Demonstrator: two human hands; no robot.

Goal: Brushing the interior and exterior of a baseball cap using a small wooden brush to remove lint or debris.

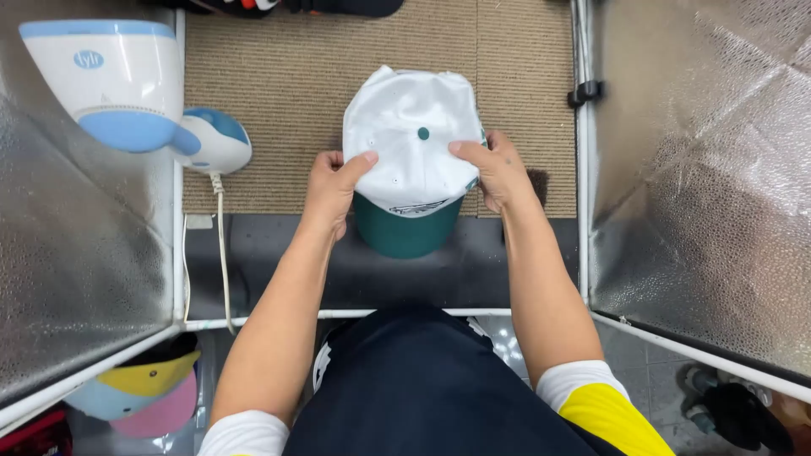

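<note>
A white baseball cap (411, 127) with a dark green brim and a green top button rests on a tan woven mat (287, 84), its brim pointing toward me. My left hand (331, 187) grips the cap's left side with the thumb pressed on the crown. On the other side, my right hand (494, 169) holds the crown with the thumb on top near the button. Both forearms reach forward from my body.
A white and blue handheld steamer (127, 89) sits at the upper left with its cord (223, 253) trailing down. Silver reflective panels (701, 186) flank both sides on white frames. Yellow, blue and pink caps (148, 393) lie stacked at the lower left. A dark tripod leg (583, 59) stands at the upper right.
</note>
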